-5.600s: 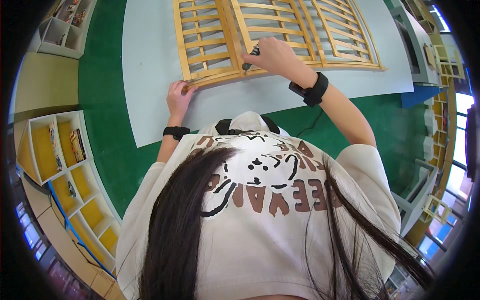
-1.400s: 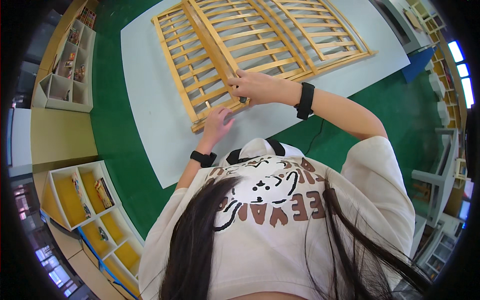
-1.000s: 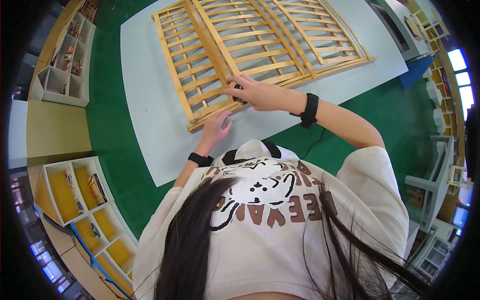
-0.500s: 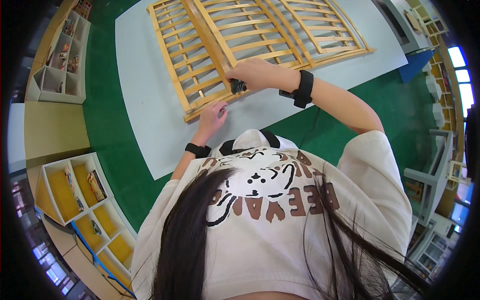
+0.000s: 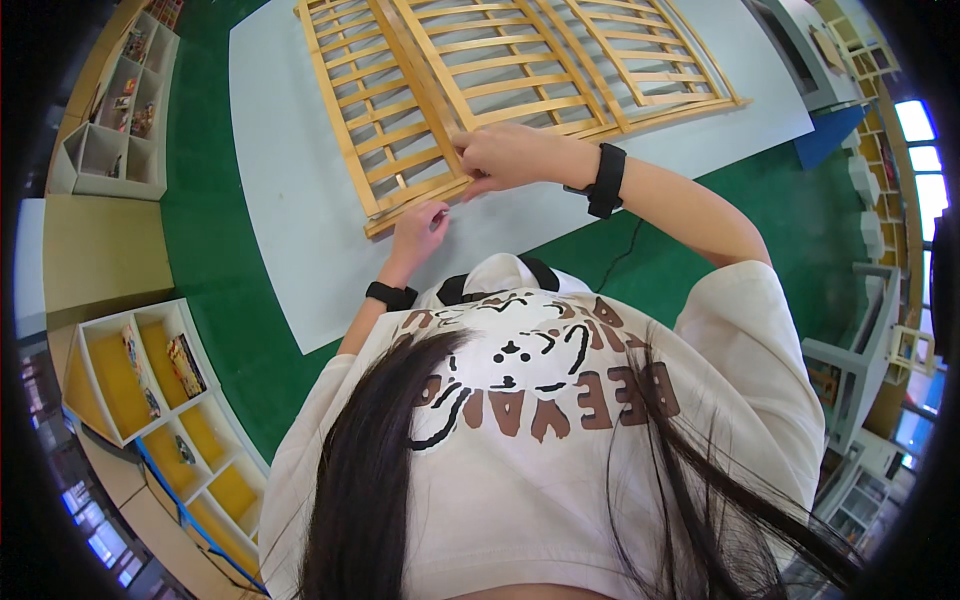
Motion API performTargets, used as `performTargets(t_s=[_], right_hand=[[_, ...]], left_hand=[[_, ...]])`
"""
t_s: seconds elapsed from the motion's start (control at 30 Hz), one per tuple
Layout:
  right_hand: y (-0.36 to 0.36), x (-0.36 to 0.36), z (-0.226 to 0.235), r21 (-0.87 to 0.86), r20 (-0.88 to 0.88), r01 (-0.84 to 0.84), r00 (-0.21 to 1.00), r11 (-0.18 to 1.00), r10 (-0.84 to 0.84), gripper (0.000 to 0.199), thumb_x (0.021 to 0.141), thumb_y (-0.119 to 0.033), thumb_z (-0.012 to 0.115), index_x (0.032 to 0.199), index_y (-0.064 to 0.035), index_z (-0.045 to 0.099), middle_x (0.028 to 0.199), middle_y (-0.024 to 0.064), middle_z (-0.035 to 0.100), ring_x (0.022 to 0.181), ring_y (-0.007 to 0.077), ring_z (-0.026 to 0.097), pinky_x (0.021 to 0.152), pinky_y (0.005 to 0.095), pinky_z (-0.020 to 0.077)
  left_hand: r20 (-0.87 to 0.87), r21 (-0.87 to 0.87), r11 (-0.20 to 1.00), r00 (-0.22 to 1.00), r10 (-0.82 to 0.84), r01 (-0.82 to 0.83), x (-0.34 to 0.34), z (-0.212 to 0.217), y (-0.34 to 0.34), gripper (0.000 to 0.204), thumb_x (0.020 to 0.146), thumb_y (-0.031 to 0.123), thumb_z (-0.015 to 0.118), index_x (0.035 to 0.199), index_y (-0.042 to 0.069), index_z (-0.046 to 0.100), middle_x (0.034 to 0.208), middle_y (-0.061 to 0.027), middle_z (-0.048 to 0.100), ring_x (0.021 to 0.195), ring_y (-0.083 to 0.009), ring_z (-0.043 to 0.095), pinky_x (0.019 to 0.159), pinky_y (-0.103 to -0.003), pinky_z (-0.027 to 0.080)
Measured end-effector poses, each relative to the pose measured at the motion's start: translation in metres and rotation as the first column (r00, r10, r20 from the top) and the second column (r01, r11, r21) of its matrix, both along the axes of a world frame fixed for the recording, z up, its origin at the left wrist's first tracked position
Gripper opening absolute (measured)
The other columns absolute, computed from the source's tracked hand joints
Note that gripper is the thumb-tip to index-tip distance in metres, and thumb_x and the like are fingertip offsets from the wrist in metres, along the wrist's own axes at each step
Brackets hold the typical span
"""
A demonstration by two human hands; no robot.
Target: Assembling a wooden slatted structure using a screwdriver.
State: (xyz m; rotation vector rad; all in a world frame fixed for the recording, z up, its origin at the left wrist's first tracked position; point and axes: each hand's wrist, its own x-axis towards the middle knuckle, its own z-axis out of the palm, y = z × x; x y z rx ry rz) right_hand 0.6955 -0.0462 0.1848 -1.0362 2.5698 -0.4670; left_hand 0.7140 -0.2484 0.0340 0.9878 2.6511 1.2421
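Both our hands meet at the near rail of the pale slatted wooden frame [image 5: 520, 90] lying flat on the grey mat [image 5: 290, 220]: right hand [image 5: 505, 155] clenched over its edge, left hand [image 5: 420, 225] loosely curled beside it. Pressing unevenly could skid the frame sideways.

I count three slatted wooden frames [image 5: 520, 90] on one grey mat [image 5: 290, 230]. Two black wristbands [image 5: 606, 180]. Two shelf units [image 5: 110, 110].

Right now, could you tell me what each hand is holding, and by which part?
The right hand grips the wooden slatted frame at its near rail. The left hand holds nothing visible.
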Motion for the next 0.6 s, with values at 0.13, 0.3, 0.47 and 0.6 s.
performTargets(t_s=[0.13, 0.3, 0.47, 0.6], right_hand=[[0.007, 0.001, -0.014, -0.153, -0.216, 0.006, 0.976, 0.988, -0.039, 0.035, 0.062, -0.01, 0.068, 0.091, -0.0027, 0.05, 0.078, 0.0106, 0.048, 0.073, 0.031, 0.054, 0.062, 0.037, 0.044], [0.013, 0.002, -0.012, -0.061, -0.176, 0.169, 0.968, 0.984, -0.177, 0.037, 0.06, -0.006, 0.068, 0.092, -0.0009, 0.05, 0.076, 0.0143, 0.053, 0.073, 0.0324, 0.056, 0.063, 0.0379, 0.0455], [0.011, 0.0, -0.011, 0.07, -0.155, 0.187, 0.972, 0.98, -0.174, 0.022, 0.056, -0.005, 0.068, 0.074, 0.0015, 0.056, 0.069, 0.0151, 0.057, 0.07, 0.0324, 0.058, 0.06, 0.0365, 0.0473], [0.013, -0.002, -0.018, 0.088, -0.411, 0.06, 0.912, 0.994, -0.019, 0.013, 0.056, -0.005, 0.065, 0.066, -0.0016, 0.058, 0.067, 0.0125, 0.056, 0.065, 0.0272, 0.06, 0.053, 0.0335, 0.0471]], left_hand=[[0.035, 0.011, 1.0, 0.999, -0.017, 0.017, -0.002, 0.0, 0.002, 0.01, 0.069, 0.006, 0.058, 0.078, 0.004, 0.058, 0.07, -0.0088, 0.057, 0.062, -0.0217, 0.056, 0.057, -0.03, 0.044], [0.027, -0.006, 1.0, 1.0, -0.016, 0.016, -0.002, 0.0, 0.002, 0.009, 0.069, 0.006, 0.058, 0.078, 0.004, 0.058, 0.071, -0.0092, 0.058, 0.063, -0.022, 0.056, 0.058, -0.03, 0.044], [0.013, -0.016, 1.0, 1.0, -0.011, 0.011, -0.001, -0.001, 0.003, 0.009, 0.069, 0.006, 0.058, 0.078, 0.004, 0.059, 0.071, -0.0095, 0.059, 0.063, -0.0223, 0.056, 0.058, -0.03, 0.045], [0.01, -0.016, 1.0, 1.0, -0.017, 0.018, -0.002, -0.002, 0.004, 0.009, 0.069, 0.007, 0.058, 0.077, 0.004, 0.059, 0.072, -0.0097, 0.059, 0.063, -0.0228, 0.057, 0.058, -0.031, 0.045]])
